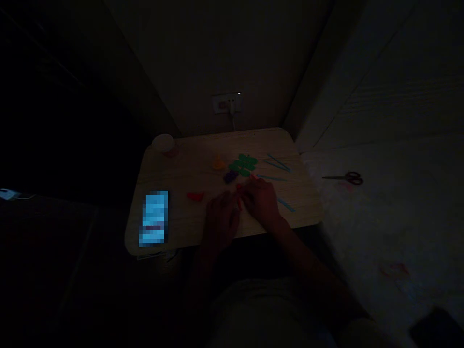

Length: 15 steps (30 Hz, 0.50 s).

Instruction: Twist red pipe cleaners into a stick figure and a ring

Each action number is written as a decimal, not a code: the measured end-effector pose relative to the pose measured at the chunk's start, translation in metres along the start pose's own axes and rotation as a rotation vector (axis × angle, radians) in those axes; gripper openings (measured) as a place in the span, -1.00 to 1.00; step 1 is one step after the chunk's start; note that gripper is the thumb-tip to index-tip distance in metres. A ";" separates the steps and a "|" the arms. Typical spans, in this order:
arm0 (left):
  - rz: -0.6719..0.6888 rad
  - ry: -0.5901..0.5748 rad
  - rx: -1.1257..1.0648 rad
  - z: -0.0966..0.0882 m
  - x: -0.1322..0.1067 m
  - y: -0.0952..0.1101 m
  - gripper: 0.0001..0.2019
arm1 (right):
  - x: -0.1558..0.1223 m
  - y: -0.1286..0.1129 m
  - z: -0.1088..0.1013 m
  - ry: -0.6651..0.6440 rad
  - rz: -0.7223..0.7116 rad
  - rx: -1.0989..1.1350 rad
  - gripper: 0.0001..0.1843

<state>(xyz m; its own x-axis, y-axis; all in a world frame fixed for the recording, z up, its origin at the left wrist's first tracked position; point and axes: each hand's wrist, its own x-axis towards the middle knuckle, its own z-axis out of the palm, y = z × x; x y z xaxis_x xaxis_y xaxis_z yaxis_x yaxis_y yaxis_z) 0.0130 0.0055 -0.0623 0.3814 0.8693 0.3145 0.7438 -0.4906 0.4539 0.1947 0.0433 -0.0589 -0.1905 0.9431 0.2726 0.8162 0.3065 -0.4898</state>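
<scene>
The light is dim. Over the front of the small wooden table (181, 220), my right hand (261, 200) is closed in a pinch on a small red piece (239, 187), whose exact kind I cannot make out. Beside it, my left hand (220, 220) has its fingers curled in toward the same piece; what lies between them is hidden. Just beyond the hands lie a cluster of green leaf-shaped pieces (243, 165), a dark purple piece (230, 177) and an orange piece (218, 163). Another red piece (195, 196) rests left of my left hand.
Several thin blue strips (277, 164) lie on the table's right side. A phone with a lit screen (155, 218) is at the left, a pale cup (164, 143) at the back left. Scissors (342, 178) lie on the pale surface to the right. A wall socket (227, 103) holds a plug.
</scene>
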 end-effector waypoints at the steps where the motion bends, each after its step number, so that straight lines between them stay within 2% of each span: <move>1: -0.008 -0.006 0.007 -0.001 0.000 0.000 -0.56 | 0.000 0.001 0.000 0.003 0.002 0.006 -0.80; 9: -0.039 -0.059 0.055 -0.008 0.009 0.005 -0.59 | -0.011 0.023 -0.018 0.055 -0.095 0.109 -0.81; 15: -0.031 -0.091 0.140 -0.011 0.013 0.006 -0.57 | -0.016 0.028 -0.032 0.031 -0.059 0.096 -0.82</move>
<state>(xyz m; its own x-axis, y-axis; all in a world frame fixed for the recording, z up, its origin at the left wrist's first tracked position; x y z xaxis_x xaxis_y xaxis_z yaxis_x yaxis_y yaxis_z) 0.0169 0.0134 -0.0463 0.4002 0.8891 0.2223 0.8231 -0.4553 0.3394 0.2380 0.0331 -0.0510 -0.2182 0.9190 0.3282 0.7476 0.3736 -0.5491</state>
